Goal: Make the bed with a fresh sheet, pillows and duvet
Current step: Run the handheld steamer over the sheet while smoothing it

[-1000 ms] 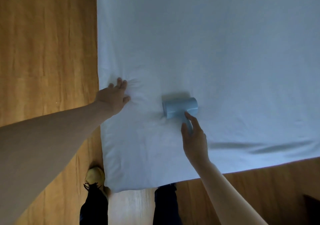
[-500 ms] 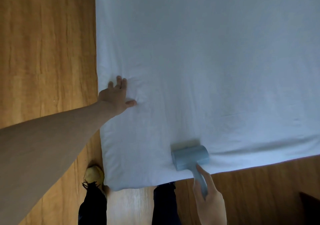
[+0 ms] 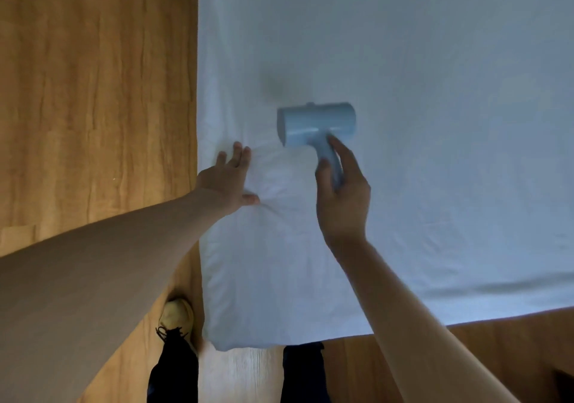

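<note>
White sheet over bed corner | wood floor | left hand flat, pressing | right hand gripping blue roller

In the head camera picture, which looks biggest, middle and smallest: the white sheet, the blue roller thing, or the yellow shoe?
1. White bed sheet, by far the largest.
2. Light blue plastic roller, held by its handle in the right hand.
3. Yellow shoe, smallest, though it is partly hidden and lies farther from the camera.

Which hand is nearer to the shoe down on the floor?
Left. The left hand presses the sheet at the bed's side edge, above the shoe; the right hand holds the blue roller farther in.
</note>
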{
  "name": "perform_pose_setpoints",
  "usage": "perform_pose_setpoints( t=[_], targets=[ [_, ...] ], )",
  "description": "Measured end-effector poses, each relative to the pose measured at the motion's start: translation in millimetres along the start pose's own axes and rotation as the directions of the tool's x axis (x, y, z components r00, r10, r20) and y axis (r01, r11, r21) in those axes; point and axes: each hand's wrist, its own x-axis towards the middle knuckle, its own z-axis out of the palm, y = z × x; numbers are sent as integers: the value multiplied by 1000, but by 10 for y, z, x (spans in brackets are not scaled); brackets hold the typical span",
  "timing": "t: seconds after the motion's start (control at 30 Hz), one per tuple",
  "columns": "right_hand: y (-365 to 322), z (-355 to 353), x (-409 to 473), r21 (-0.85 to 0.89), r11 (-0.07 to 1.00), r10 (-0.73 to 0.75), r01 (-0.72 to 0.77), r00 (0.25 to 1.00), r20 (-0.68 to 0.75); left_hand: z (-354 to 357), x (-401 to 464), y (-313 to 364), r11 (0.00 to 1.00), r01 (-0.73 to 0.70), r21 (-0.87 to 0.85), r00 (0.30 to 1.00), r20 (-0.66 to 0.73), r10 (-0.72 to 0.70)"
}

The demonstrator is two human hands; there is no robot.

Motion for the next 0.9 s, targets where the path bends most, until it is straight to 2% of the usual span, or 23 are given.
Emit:
perform_pose_setpoints(
  t=[0.07,0.13,0.2,0.27,0.37,0.47,0.63,0.9],
  targets=[
    [-276,469,653,-36,999,19,-18,1000,20,40,-9,21,1000,11,6,999,-30,-11],
    [-394,821,1141,-120,990,86,-68,985,147,90,-9,24,1000,15,3,998,-69,-15],
    [-397,994,1369,-166,975,185,-145,948,258,125,-11,11,1000,10,14,994,-109,-9],
    [-336,1000,1339,-212,966,207,-147,933,295,138,-20,-4,1000,0,-5,993,-114,0],
    [-150,833,996,-288,952,186,-102,941,281,143,-41,-19,999,-18,-51,992,-123,12],
    [103,624,500,-346,932,202,-110,949,243,160,-50,-51,999,-43,-5,988,-147,42],
    [411,264,-451,-385,906,272,-178,940,206,164,-34,-105,996,-84,2,988,-127,84],
    [805,-187,-1671,-386,865,408,-322,898,166,91,7,-66,998,-67,20,997,-43,68]
  ],
)
